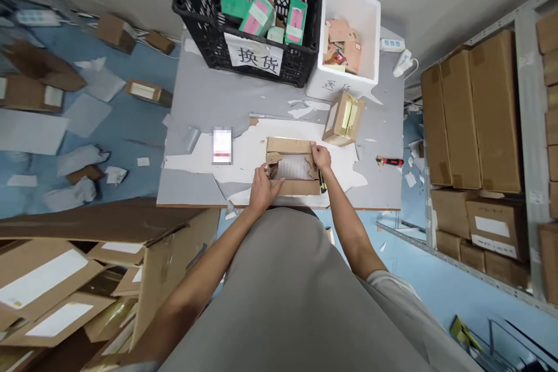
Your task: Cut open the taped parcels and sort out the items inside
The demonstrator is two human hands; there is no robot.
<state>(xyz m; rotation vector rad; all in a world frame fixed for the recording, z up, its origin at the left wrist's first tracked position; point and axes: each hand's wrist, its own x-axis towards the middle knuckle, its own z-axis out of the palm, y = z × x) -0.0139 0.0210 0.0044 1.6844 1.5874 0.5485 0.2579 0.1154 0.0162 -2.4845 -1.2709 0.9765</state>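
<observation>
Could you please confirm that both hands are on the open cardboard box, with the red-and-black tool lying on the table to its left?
Not quite: the head view shows the red-and-black tool lying on the table to the right of the open cardboard box. The left hand and right hand are indeed on the box.
</observation>
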